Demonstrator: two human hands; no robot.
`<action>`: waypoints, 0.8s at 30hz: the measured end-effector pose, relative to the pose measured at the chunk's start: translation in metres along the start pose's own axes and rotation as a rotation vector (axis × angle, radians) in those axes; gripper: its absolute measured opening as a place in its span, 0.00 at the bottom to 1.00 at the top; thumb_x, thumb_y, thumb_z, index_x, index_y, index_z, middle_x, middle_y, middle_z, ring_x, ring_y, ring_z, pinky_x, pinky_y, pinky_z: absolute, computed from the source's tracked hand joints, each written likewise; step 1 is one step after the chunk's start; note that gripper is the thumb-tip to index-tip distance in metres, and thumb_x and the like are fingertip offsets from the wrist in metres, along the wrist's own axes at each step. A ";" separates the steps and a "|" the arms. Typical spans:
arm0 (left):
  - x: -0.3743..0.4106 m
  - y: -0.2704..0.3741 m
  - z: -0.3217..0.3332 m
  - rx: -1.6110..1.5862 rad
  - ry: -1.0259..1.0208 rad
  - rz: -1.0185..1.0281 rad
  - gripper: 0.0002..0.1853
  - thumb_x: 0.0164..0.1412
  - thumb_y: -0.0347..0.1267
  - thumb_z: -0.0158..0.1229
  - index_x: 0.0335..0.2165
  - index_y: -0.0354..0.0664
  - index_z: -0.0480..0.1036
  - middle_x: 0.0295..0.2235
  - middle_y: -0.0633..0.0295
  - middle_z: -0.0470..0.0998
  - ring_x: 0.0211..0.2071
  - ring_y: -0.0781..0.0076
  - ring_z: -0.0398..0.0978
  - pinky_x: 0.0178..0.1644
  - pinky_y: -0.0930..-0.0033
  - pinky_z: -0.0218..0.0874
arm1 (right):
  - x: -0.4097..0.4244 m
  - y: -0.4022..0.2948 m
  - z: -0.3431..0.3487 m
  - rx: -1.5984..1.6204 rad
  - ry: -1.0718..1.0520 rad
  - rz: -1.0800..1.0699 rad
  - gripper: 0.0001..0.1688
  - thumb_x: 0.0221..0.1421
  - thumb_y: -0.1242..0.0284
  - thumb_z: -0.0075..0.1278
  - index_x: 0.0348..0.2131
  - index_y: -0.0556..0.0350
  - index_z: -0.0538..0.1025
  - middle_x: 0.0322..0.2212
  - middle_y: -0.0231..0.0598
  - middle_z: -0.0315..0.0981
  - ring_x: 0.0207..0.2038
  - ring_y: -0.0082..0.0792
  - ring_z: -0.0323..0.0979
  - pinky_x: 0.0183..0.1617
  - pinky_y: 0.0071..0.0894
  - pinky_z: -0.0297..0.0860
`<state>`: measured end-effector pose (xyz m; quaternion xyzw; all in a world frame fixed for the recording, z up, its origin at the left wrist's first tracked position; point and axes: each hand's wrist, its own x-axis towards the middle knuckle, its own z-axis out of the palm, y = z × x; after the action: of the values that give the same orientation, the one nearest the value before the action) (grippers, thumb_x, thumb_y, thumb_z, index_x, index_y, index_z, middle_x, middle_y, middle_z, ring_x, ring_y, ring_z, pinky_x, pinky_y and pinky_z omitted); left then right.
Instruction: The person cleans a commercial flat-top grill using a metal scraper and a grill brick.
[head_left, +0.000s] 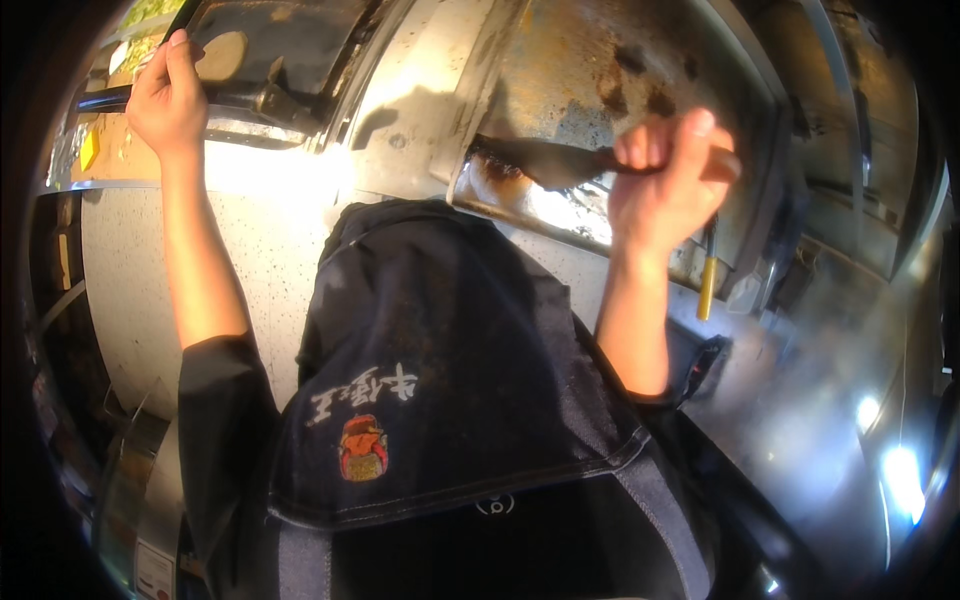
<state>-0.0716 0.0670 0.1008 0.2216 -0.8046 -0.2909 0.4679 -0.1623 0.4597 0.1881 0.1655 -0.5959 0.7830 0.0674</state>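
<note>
My right hand (667, 180), slightly blurred, is closed around the handle of a dark metal spatula (559, 165). Its blade reaches left over the near edge of a stained steel griddle (555, 75) with scorched residue. At the upper left my left hand (169, 97) has curled fingers and a raised thumb. A black bar or handle (105, 99) passes behind it; I cannot tell whether the hand grips it. Close by lies a pale round item (223, 56) on a dark cooking plate (292, 37).
A yellow-handled tool (706, 289) juts from the griddle's right side. Below it is a black object (705, 367). A steel strip (412, 67) separates the cooking surfaces. A speckled pale front panel (120, 300) stands before me, next to my dark apron (450, 337).
</note>
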 end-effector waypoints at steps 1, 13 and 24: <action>0.000 0.000 0.000 0.008 0.003 0.008 0.15 0.62 0.37 0.56 0.29 0.34 0.80 0.19 0.69 0.74 0.22 0.87 0.67 0.28 0.84 0.56 | 0.002 -0.003 -0.006 0.030 -0.011 0.000 0.15 0.61 0.69 0.50 0.25 0.56 0.64 0.11 0.32 0.58 0.13 0.24 0.58 0.16 0.27 0.60; 0.000 -0.008 -0.001 -0.036 -0.023 -0.096 0.15 0.60 0.40 0.57 0.27 0.40 0.81 0.21 0.66 0.80 0.27 0.82 0.75 0.34 0.79 0.63 | -0.012 -0.013 -0.032 -0.063 -0.015 0.169 0.16 0.61 0.70 0.50 0.23 0.55 0.63 0.10 0.31 0.54 0.10 0.21 0.53 0.12 0.23 0.52; 0.002 -0.017 -0.002 -0.026 -0.052 -0.068 0.16 0.60 0.41 0.57 0.27 0.40 0.81 0.23 0.67 0.80 0.27 0.82 0.75 0.35 0.79 0.63 | 0.010 0.001 0.001 0.017 -0.086 0.053 0.14 0.59 0.69 0.53 0.25 0.56 0.66 0.10 0.31 0.57 0.10 0.21 0.55 0.12 0.24 0.56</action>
<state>-0.0693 0.0523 0.0914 0.2350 -0.8047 -0.3226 0.4396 -0.1722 0.4576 0.1904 0.1838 -0.5958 0.7816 0.0193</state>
